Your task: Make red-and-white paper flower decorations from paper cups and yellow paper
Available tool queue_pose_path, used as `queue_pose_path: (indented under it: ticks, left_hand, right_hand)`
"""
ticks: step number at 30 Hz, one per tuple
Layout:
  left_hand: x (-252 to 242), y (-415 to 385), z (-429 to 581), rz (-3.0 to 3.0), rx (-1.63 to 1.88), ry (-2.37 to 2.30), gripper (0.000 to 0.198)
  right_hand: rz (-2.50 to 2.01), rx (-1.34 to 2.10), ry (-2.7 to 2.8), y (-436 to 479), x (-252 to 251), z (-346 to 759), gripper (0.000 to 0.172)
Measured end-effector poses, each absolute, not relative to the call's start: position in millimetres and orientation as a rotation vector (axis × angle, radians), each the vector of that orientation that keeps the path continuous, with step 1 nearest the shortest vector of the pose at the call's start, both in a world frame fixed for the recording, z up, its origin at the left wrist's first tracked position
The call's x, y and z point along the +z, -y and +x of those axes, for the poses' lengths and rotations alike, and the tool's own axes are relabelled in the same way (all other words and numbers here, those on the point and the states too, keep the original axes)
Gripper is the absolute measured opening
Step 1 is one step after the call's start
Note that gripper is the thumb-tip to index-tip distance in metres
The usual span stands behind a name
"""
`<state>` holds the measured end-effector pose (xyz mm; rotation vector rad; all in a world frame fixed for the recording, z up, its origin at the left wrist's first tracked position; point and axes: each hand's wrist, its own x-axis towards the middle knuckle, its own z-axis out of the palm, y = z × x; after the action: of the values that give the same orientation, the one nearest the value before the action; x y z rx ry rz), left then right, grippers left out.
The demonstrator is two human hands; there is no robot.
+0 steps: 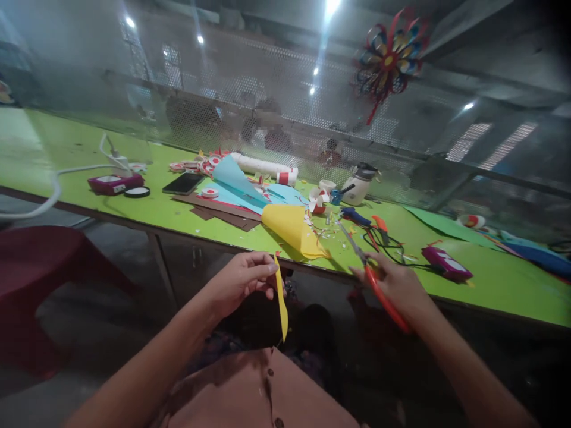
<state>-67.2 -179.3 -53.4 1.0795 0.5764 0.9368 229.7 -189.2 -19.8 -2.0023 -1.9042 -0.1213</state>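
Between the thumb and fingers of my left hand (245, 279) hangs a narrow yellow paper strip (282, 303), in front of the table edge. My right hand (395, 285) grips a pair of scissors with red handles (384, 300); their metal blades (350, 238) point away over the table. A curled sheet of yellow paper (289, 229) lies at the table's near edge, between and beyond both hands. Small paper scraps (319, 224) are scattered beside it.
On the green table (504, 291) lie blue paper (236, 181), brown sheets (223, 213), a phone (184, 183), a glue gun (355, 217) with a cable, and purple boxes (446, 263). A jug (360, 183) stands behind. A red stool (40, 267) is at left.
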Motion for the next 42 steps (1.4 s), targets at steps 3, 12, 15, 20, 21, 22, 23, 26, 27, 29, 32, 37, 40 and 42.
queue_pose_path:
  ticks: [3,12,15,20,21,22,23,26,27,29,32,37,40,42]
  left_hand:
    - [-41.6,173.1,-64.2,1.1,0.954,-0.553,0.02]
    - [-9.8,152.3,-62.2,1.174,1.025,-0.627,0.02]
    - [1.8,145.4,-59.7,1.181,1.107,-0.643,0.02]
    - [10.8,137.7,-44.7,1.115,1.194,-0.577,0.017]
    - [11.1,137.7,-40.7,1.093,1.195,-0.548,0.016]
    - [11.1,138.3,-36.8,1.068,1.199,-0.525,0.016]
    - [11.0,139.3,-33.3,1.039,1.207,-0.506,0.016]
    - [9.5,142.2,-25.5,0.936,1.267,-0.48,0.016]
    - [8.7,142.7,-23.7,0.903,1.292,-0.469,0.016]
    - [6.7,142.4,-20.7,0.851,1.326,-0.439,0.016]
    - [3.4,140.3,-15.9,0.8,1.348,-0.404,0.015]
    - [1.7,140.6,-5.8,0.704,1.377,-0.365,0.013]
    - [1.9,144.0,-0.4,0.653,1.385,-0.35,0.012]
    - [1.9,146.8,1.7,0.644,1.387,-0.357,0.01]
  right_hand:
    - [-2.23,-0.214,2.055,146.6,-7.4,242.2,0.046]
    - [-2.215,-0.266,2.114,86.2,-8.8,243.1,0.038]
    - [-2.113,-0.327,2.113,102.2,10.1,233.4,0.043]
    - [-1.272,0.0,2.105,168.4,29.5,188.6,0.028]
    - [-1.157,0.061,2.069,180.9,29.8,178.6,0.023]
    - [-1.058,0.114,2.04,191.2,29.3,169.4,0.021]
    - [-0.984,0.161,2.017,199.0,28.0,161.3,0.02]
    - [-0.839,0.217,1.929,208.9,21.2,144.9,0.017]
    - [-0.813,0.216,1.891,209.2,18.5,141.7,0.018]
    - [-0.786,0.223,1.83,208.3,13.3,137.5,0.018]
    - [-0.767,0.261,1.774,207.9,7.6,135.0,0.014]
    - [-0.756,0.192,1.762,207.2,-1.6,134.9,0.018]
    - [-0.733,0.171,1.699,203.8,-11.2,134.3,0.029]
    - [-0.711,0.166,1.661,201.8,-16.6,133.0,0.031]
